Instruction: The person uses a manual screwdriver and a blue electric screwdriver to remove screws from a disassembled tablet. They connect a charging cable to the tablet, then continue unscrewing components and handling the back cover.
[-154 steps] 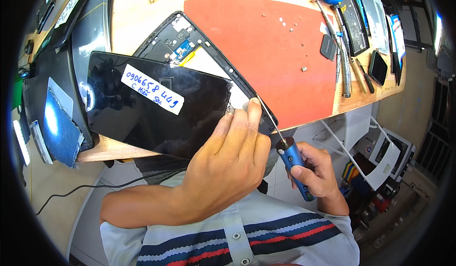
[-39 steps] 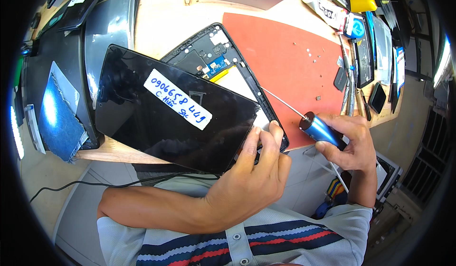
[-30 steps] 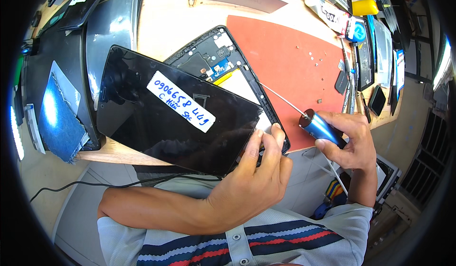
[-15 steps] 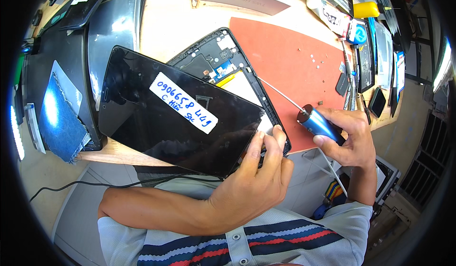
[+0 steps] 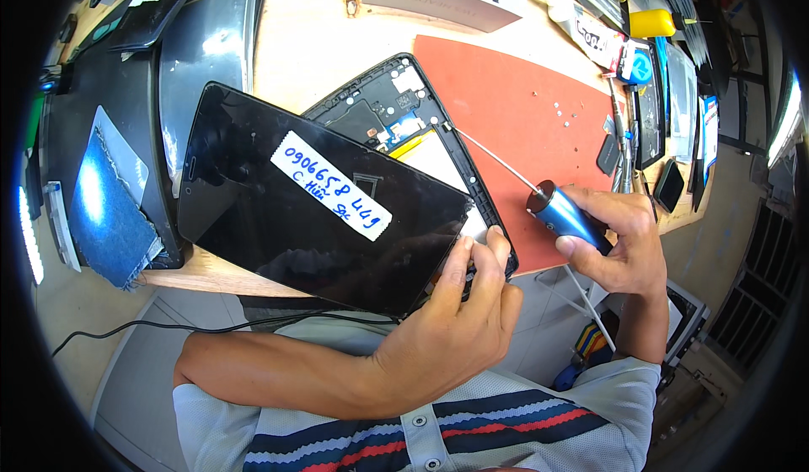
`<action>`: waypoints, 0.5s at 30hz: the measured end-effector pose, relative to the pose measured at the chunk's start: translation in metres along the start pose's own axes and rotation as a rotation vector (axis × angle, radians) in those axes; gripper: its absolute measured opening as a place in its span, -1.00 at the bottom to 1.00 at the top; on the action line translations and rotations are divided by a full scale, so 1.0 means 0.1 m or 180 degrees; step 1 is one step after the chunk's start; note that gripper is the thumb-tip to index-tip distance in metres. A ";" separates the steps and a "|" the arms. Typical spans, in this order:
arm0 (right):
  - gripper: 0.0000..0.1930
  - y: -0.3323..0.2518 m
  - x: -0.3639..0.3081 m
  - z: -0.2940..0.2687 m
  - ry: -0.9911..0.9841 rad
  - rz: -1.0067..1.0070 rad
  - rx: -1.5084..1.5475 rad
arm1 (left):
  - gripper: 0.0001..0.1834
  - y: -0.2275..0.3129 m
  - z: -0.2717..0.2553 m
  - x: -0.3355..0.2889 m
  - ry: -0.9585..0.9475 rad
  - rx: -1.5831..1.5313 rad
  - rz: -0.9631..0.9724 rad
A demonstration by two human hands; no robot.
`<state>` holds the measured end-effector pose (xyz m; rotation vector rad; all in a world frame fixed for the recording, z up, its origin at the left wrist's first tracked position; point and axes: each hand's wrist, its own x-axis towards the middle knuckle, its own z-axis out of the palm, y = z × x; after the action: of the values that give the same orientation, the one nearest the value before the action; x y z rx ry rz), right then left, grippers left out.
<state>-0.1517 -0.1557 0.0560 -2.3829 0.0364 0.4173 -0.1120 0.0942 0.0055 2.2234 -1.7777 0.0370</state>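
As our right hand (image 5: 619,240) clamps a blue screwdriver (image 5: 566,217), tip at the edge of the tablet frame (image 5: 371,101), our left hand (image 5: 455,329) touches the black screen (image 5: 270,219), its hold unclear. Open red mat (image 5: 510,97) spans our right; the screen overhangs the bench (image 5: 299,21) above tiled floor (image 5: 194,310).

The head-worn fisheye camera faces downward at close range over the near edge of the desk (image 5: 303,25).
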 end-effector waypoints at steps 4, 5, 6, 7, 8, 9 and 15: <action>-0.56 0.01 0.03 -0.01 -0.0005 -0.0019 0.0000 | -0.78 0.00 0.00 0.00 -0.0040 0.0092 0.0012; -0.56 0.01 0.04 -0.01 -0.0004 -0.0032 0.0004 | -0.78 0.00 0.00 0.00 -0.0028 0.0076 0.0011; -0.56 0.01 0.05 -0.01 -0.0002 -0.0046 0.0007 | -0.78 -0.01 0.00 0.00 -0.0030 0.0086 0.0023; -0.56 0.01 0.05 -0.01 -0.0006 -0.0048 -0.0004 | -0.78 -0.01 0.00 -0.01 -0.0037 0.0089 0.0032; -0.56 0.00 0.06 -0.01 0.0019 -0.0054 0.0001 | -0.78 -0.01 0.00 -0.01 -0.0047 0.0060 0.0025; -0.55 0.00 0.07 -0.01 0.0022 -0.0040 -0.0003 | -0.78 -0.01 0.00 -0.01 -0.0038 0.0042 0.0023; -0.55 -0.05 0.12 -0.04 -0.0063 0.0060 0.0009 | -0.78 0.00 -0.01 0.00 0.0002 -0.0034 -0.0060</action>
<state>-0.1390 -0.1537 0.0581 -2.3769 0.0503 0.4495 -0.1117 0.0948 0.0064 2.2321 -1.7524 0.0242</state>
